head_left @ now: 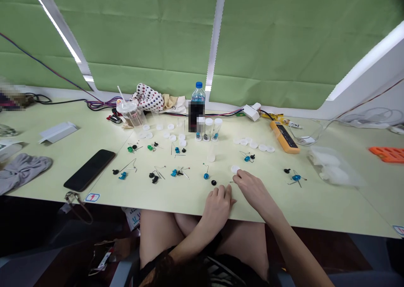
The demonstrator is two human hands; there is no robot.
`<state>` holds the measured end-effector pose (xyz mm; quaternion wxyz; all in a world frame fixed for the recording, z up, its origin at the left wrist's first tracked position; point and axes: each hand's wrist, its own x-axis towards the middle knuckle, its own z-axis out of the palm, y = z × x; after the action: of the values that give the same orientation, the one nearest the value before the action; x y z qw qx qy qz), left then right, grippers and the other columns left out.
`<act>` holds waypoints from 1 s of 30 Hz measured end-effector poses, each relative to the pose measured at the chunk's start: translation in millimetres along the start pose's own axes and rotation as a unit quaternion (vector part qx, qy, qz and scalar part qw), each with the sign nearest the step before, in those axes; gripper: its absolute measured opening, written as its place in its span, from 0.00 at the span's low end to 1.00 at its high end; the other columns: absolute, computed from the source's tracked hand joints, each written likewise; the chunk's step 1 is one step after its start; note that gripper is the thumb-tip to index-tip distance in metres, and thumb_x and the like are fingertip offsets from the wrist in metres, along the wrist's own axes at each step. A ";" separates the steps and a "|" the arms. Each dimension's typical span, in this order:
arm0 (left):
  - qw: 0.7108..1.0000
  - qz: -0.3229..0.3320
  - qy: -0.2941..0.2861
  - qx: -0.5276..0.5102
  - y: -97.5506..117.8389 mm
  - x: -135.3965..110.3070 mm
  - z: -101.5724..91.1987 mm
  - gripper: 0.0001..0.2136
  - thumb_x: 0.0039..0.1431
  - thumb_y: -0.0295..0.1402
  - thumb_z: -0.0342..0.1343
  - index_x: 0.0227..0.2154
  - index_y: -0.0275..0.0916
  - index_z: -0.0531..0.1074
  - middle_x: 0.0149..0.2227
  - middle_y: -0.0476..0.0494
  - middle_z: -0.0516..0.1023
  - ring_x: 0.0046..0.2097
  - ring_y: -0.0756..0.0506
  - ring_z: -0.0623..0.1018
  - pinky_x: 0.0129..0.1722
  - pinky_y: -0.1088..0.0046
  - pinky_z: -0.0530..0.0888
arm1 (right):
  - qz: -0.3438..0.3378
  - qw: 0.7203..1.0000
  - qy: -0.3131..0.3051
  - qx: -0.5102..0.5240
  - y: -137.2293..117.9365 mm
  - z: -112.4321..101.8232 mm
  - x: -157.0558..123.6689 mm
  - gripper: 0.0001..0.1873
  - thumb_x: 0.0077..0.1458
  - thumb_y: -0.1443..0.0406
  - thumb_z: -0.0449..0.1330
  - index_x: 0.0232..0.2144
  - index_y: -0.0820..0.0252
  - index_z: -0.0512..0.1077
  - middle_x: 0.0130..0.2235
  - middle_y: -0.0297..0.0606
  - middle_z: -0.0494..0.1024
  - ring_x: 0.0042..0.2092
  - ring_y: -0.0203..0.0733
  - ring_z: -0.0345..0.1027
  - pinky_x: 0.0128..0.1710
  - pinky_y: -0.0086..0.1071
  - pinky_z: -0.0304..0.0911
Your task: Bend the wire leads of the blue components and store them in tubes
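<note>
At a pale table (176, 194), a person's right hand (251, 189) curls at a white cap (235, 168) while the left hand (217, 202) rests, fingers bent close together; whether either pinches anything cannot be told. Nearby lie a blue part (206, 176), a black knob (213, 182) and a thin pin (232, 182). The step appears to be handling small pieces; the next move likely calls for a delicate fingertip pinch.
</note>
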<state>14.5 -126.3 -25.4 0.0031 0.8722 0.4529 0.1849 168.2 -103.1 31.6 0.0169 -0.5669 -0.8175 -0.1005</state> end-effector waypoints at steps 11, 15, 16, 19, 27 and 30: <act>1.000 -0.005 -0.010 0.000 0.5 0.3 -2.1 0.20 0.63 0.38 0.45 0.55 0.35 0.58 0.39 0.41 0.65 0.38 0.45 0.68 0.34 0.70 0.69 | -0.011 1.000 -0.010 -0.022 -3.8 -3.6 3.5 0.13 0.53 0.80 0.49 0.26 0.59 0.65 0.33 0.39 0.69 0.34 0.40 0.66 0.27 0.30 0.54; 1.000 -0.008 -0.013 -0.003 0.6 1.0 -1.7 0.20 0.63 0.38 0.45 0.55 0.35 0.58 0.39 0.41 0.64 0.38 0.45 0.68 0.34 0.69 0.69 | -0.014 0.999 -0.019 -0.033 -5.6 -5.1 6.9 0.14 0.52 0.80 0.49 0.25 0.59 0.64 0.33 0.40 0.69 0.33 0.41 0.65 0.24 0.30 0.53; 1.000 -0.009 -0.012 -0.005 0.6 1.1 -1.4 0.20 0.62 0.38 0.45 0.55 0.36 0.58 0.39 0.41 0.64 0.38 0.45 0.68 0.34 0.69 0.69 | -0.016 0.999 -0.022 -0.038 -6.0 -5.4 7.7 0.14 0.52 0.80 0.50 0.25 0.59 0.64 0.33 0.40 0.69 0.33 0.41 0.65 0.24 0.30 0.52; 1.000 -0.017 -0.011 -0.009 0.7 1.5 -0.5 0.21 0.62 0.38 0.47 0.56 0.36 0.57 0.39 0.41 0.64 0.38 0.45 0.69 0.33 0.70 0.69 | -0.023 0.998 -0.029 -0.054 -6.8 -5.2 9.5 0.14 0.50 0.81 0.50 0.24 0.59 0.65 0.32 0.40 0.69 0.32 0.40 0.64 0.23 0.30 0.51; 0.999 -0.031 -0.015 0.000 2.0 3.9 3.1 0.20 0.60 0.39 0.49 0.53 0.36 0.60 0.39 0.41 0.64 0.37 0.45 0.69 0.31 0.70 0.68 | -0.028 0.998 -0.030 -0.056 -9.1 -3.7 11.7 0.14 0.49 0.81 0.50 0.23 0.60 0.66 0.32 0.41 0.69 0.32 0.41 0.64 0.22 0.30 0.51; 0.999 -0.036 -0.019 -0.003 2.3 4.7 5.0 0.18 0.61 0.38 0.48 0.51 0.35 0.62 0.39 0.41 0.64 0.37 0.45 0.69 0.30 0.71 0.68 | -0.031 0.998 -0.029 -0.049 -10.8 -8.1 15.0 0.15 0.50 0.81 0.50 0.23 0.60 0.67 0.31 0.42 0.69 0.32 0.41 0.64 0.22 0.30 0.52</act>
<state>20.3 -123.2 -28.1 0.0213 0.8585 0.4834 0.1697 152.1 -94.3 40.0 -0.0379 -0.5443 -0.8287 -0.1246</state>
